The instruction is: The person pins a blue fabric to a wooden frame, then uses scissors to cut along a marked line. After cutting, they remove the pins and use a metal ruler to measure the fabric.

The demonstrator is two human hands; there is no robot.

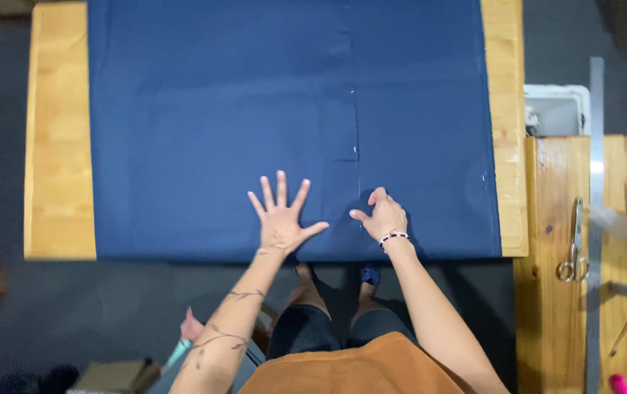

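Observation:
A large dark blue cloth (204, 109) lies spread flat over a light wooden table (58, 146). A thin pale line with pins (355, 149) runs down the cloth right of centre. My left hand (281, 215) presses flat on the cloth near its front edge, fingers spread wide. My right hand (380, 213) rests on the cloth beside the line's lower end, fingers curled and pinched together; whether it holds something small I cannot tell.
A second wooden table (620, 219) at the right carries scissors (574, 244), a long metal ruler (595, 219), a pencil-like tool (625, 328) and a pink object (618, 383). A white bin (558, 109) stands behind it. Boxes lie on the dark floor at lower left.

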